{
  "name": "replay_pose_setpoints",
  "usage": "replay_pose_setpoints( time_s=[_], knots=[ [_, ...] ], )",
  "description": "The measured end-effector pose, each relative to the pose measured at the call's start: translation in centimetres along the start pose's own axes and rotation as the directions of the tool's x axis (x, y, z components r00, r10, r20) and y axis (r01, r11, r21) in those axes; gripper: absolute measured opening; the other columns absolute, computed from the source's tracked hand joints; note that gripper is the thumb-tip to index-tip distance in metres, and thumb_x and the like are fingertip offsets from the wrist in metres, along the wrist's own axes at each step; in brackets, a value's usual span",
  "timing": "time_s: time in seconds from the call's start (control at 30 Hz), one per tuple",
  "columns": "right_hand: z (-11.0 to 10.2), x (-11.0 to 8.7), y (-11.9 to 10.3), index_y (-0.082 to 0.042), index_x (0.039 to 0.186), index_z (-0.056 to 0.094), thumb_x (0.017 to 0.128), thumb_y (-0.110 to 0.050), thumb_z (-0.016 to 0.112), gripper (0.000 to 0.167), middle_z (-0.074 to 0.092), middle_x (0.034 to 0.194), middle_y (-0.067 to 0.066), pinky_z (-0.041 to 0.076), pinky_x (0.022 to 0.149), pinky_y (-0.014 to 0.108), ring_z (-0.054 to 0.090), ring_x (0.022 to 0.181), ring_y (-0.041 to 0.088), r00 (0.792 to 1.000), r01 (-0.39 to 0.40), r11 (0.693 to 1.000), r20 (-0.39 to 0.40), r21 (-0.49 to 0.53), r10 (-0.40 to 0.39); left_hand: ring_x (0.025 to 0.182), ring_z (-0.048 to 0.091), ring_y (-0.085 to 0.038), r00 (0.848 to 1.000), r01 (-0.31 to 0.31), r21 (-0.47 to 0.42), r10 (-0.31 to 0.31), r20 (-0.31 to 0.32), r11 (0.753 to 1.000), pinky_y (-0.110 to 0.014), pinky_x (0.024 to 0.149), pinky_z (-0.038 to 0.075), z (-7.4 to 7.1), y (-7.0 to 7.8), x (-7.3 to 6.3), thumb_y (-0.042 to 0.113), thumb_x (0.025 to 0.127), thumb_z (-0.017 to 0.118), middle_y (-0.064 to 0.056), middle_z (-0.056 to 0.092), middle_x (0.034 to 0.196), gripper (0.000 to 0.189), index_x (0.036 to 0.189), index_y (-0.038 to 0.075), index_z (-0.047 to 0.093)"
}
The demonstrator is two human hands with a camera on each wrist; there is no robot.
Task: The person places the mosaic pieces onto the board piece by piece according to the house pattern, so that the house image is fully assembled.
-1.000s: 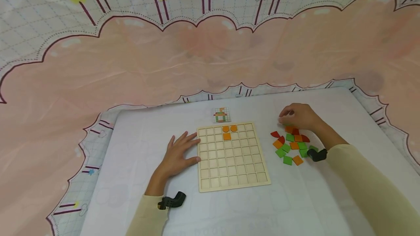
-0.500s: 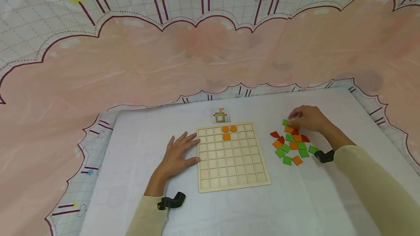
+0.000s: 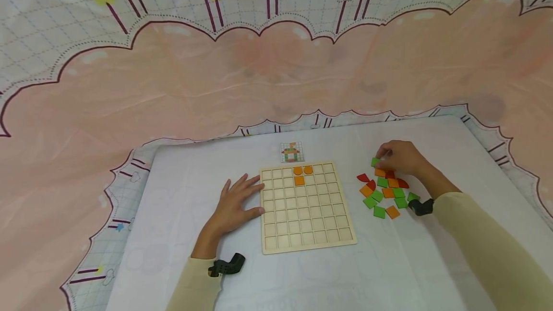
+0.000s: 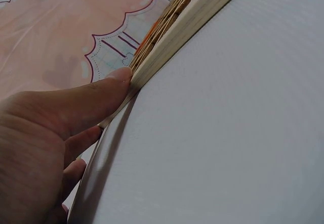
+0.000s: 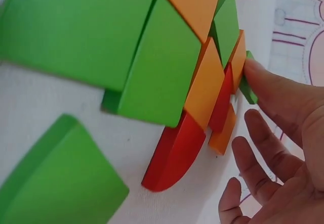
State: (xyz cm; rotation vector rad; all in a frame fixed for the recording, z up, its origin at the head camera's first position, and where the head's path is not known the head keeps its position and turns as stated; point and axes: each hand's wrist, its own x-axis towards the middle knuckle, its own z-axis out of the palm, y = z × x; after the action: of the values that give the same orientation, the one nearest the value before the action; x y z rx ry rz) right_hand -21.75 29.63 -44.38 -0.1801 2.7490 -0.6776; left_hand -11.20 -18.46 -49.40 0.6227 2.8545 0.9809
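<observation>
My left hand (image 3: 233,206) lies with fingers spread at the left edge of a square wooden grid board (image 3: 282,229). In the left wrist view its thumb (image 4: 114,85) rests against the board's side. Two orange round pieces (image 3: 308,170) and an orange square tile (image 3: 299,181) sit in the board's upper cells. My right hand (image 3: 402,158) is at the far end of the loose tiles, thumb and index finger pinching a green tile (image 3: 374,161). In the right wrist view the thumb tip overlaps that green tile (image 5: 249,90); the index finger is hidden, and the other fingers are loosely bent.
Loose green, orange and red tiles (image 3: 388,193) are spread right of the board, some red ones with a curved side. A small picture card (image 3: 292,152) lies behind the board. A white cloth (image 3: 173,215) covers the table, and a patterned curtain (image 3: 276,71) hangs behind.
My right hand first drew back to the right, uncovering the green tile, then came left again to that tile. My left hand and the board have stayed in place.
</observation>
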Motion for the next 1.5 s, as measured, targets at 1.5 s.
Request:
replay_pose_setpoints(
  time_s=[1.5],
  knots=[
    [7.4, 1.2, -12.1, -0.018, 0.095, 0.076, 0.090, -0.019, 0.079, 0.006, 0.070, 0.091, -0.002, 0.050, 0.084, 0.033, 0.061, 0.088, 0.018, 0.923, 0.277, 0.894, 0.163, 0.353, -0.350, 0.157, 0.023, -0.033, 1.000, -0.002, 0.011, 0.002, 0.000, 1.000, -0.065, 0.125, 0.000, 0.1, -0.3, 0.1, 0.039, 0.087, 0.078, -0.002, 0.043, 0.162, 0.066, 0.146, 0.018, 0.058]
  ],
)
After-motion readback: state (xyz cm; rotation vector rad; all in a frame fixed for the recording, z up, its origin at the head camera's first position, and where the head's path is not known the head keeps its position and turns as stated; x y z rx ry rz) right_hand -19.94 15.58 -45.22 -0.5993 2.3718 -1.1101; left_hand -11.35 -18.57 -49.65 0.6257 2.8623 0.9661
